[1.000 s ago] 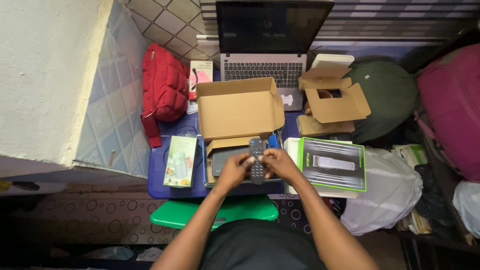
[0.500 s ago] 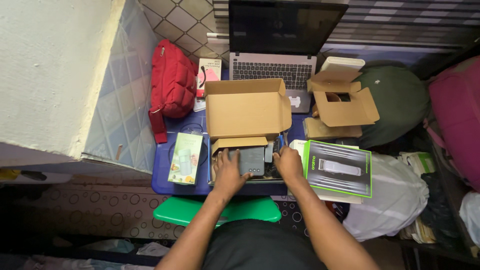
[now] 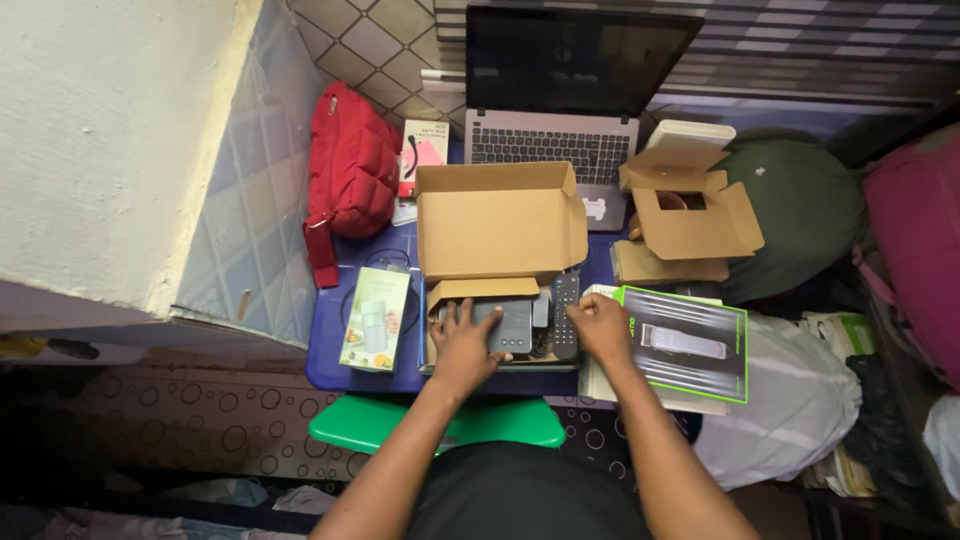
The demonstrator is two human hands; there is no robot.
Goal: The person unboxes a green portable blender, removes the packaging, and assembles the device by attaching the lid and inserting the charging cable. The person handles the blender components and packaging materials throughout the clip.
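Nearest to me, a green stool seat (image 3: 440,425) shows below the blue table edge (image 3: 330,370). My left hand (image 3: 466,345) lies flat with fingers spread on a grey device (image 3: 510,325) set inside the open cardboard box (image 3: 497,225) — pressing on it, not gripping. My right hand (image 3: 604,327) is loosely curled beside a black remote control (image 3: 566,315), fingertips touching its right edge; whether it actually grips the remote I cannot tell. The remote lies lengthwise in the box, just right of the grey device.

Left of the box, a small green product carton (image 3: 375,318) lies flat on the table. Right of my right hand, a dark carton with a green border and a picture of a clipper (image 3: 685,345) rests on a white box, with a white plastic bag (image 3: 790,400) beyond it.

Farther out — a second, smaller cardboard box (image 3: 690,215) stands open at right, a red bag (image 3: 350,175) leans at left against the tiled wall, and an open laptop (image 3: 565,95) sits at the far end, screen dark.
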